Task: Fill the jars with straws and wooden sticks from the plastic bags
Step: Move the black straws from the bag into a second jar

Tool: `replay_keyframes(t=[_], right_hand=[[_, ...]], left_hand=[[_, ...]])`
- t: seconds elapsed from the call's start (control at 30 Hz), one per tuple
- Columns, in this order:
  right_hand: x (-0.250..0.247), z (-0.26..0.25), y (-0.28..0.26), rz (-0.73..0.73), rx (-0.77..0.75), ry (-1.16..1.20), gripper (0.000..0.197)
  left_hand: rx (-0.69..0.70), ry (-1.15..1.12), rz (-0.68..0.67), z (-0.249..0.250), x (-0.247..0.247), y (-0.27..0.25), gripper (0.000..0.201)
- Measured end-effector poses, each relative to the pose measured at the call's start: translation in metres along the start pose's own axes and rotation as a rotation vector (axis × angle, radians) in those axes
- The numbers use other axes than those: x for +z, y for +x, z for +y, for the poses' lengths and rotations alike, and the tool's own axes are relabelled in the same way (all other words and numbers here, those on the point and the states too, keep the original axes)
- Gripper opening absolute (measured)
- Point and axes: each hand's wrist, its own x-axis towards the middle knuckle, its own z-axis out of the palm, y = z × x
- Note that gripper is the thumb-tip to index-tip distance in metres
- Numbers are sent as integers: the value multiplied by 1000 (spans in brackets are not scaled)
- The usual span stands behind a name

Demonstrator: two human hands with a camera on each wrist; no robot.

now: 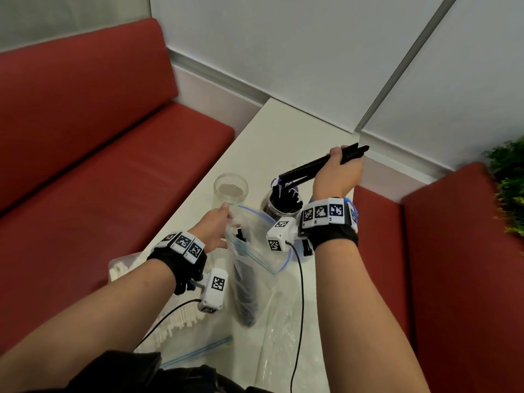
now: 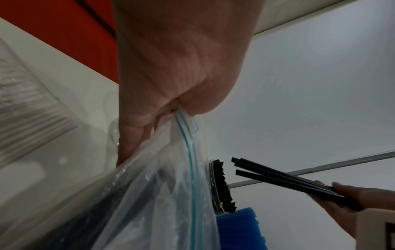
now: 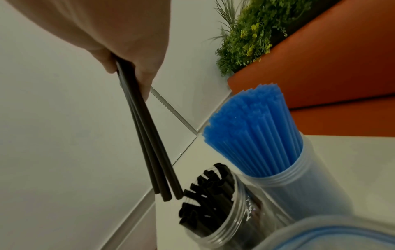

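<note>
My right hand [image 1: 338, 165] grips a small bundle of black straws [image 1: 309, 168] [image 3: 149, 152], tilted with their lower ends just above a clear jar [image 1: 279, 207] [image 3: 224, 211] that holds several black straws. My left hand [image 1: 217, 222] [image 2: 171, 67] pinches the blue zip edge of a clear plastic bag [image 1: 255, 251] [image 2: 171, 194] with more black straws inside. An empty clear jar [image 1: 230, 191] stands just beyond the left hand. Behind the black-straw jar stands a jar of blue straws [image 3: 262, 143].
A bag of white straws or sticks [image 1: 170, 316] lies at the white table's [image 1: 283, 137] near left edge. More clear bags lie near me. Red benches [image 1: 113, 137] flank the table; a green plant [image 1: 507, 188] sits at right. A blue-rimmed lid [image 3: 342, 236] lies near the jars.
</note>
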Motion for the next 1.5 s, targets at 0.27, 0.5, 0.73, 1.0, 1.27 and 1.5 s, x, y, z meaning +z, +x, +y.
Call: replay_keyframes(t=[0.27, 0.5, 0.73, 1.0, 1.27, 1.5], right_hand=[[-11, 35, -10, -6, 42, -78, 20], [1, 54, -34, -319, 92, -261, 23], [9, 58, -40, -486, -349, -381, 30], [8, 92, -57, -910, -456, -1018, 61], [-2, 85, -57, -929, -448, -1048, 55], [-21, 57, -98, -1150, -69, -798, 24]], left_hand=[[-1, -17, -7, 0, 1, -1, 37], [-2, 2, -6, -3, 4, -4, 36], [7, 29, 10, 0, -2, -6, 37], [7, 68, 19, 0, 0, -8, 38], [14, 95, 43, 0, 3, -8, 38], [59, -64, 63, -3, 4, -5, 34]])
